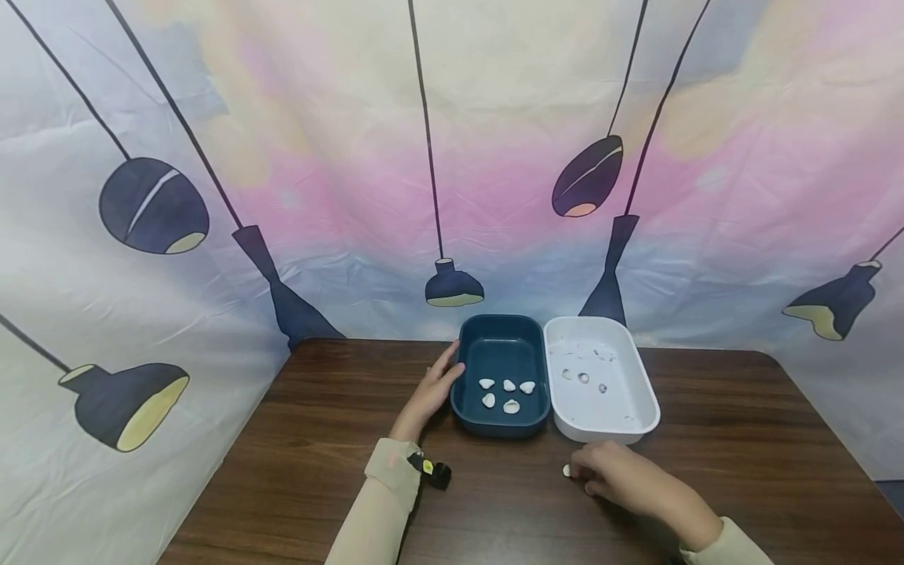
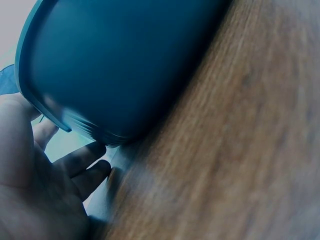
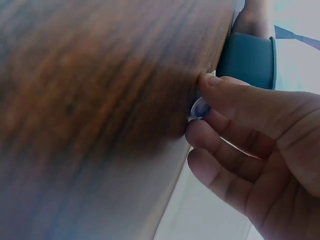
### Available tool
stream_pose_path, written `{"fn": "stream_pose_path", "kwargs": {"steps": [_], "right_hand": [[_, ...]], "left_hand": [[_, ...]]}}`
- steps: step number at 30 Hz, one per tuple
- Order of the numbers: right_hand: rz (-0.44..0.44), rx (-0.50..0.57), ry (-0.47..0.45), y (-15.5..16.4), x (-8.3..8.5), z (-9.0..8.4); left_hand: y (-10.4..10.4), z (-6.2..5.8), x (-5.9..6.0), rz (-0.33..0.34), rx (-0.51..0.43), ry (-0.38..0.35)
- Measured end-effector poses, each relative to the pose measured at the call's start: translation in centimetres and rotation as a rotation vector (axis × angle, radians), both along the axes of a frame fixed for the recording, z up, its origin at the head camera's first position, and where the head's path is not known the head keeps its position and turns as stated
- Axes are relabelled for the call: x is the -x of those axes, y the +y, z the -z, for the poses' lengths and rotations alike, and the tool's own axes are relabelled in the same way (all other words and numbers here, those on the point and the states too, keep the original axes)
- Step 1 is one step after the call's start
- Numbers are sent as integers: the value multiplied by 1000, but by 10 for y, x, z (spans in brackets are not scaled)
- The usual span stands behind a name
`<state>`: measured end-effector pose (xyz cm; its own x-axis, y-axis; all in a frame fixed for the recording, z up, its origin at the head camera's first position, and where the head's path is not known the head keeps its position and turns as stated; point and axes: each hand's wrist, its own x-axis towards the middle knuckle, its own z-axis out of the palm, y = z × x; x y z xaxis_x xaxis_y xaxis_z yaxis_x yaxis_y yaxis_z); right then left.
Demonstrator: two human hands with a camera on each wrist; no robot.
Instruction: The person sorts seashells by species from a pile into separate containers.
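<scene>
My left hand (image 1: 428,394) rests against the left side of a dark teal tray (image 1: 500,428). Its thumb lies at the rim, and the fingers (image 2: 82,157) reach along the outer wall. Several white seashells (image 1: 512,406) lie inside that tray in two rows. In front of a white tray (image 1: 600,433), my right hand (image 1: 621,475) is low over the table and pinches a small seashell (image 3: 201,107) between thumb and fingers. Part of this shell shows as a white spot beyond the fingertips in the head view.
The two trays stand side by side near the back edge of the brown wooden table (image 1: 318,439). Three small shells (image 1: 583,378) and some dark specks are in the white tray. A cloth printed with lamps (image 1: 452,157) hangs behind.
</scene>
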<state>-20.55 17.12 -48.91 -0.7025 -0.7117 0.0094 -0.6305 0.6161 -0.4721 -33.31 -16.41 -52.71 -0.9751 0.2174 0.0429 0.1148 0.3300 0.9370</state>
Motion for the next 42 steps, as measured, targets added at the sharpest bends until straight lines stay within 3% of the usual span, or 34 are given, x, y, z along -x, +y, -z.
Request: {"fn": "stream_pose_path", "kwargs": {"steps": [11, 25, 29, 34, 42], "right_hand": [[-53, 60, 56, 2, 0, -8], [-47, 88, -43, 3, -1, -28], [-63, 94, -26, 4, 0, -32], [-112, 121, 105, 5, 1, -35], [-121, 91, 172, 7, 8, -48]], "left_hand": [[0, -1, 1, 13, 14, 35], [0, -2, 2, 9, 16, 14], [1, -16, -6, 27, 31, 3], [2, -39, -20, 50, 49, 11], [3, -42, -22, 39, 37, 1]]}}
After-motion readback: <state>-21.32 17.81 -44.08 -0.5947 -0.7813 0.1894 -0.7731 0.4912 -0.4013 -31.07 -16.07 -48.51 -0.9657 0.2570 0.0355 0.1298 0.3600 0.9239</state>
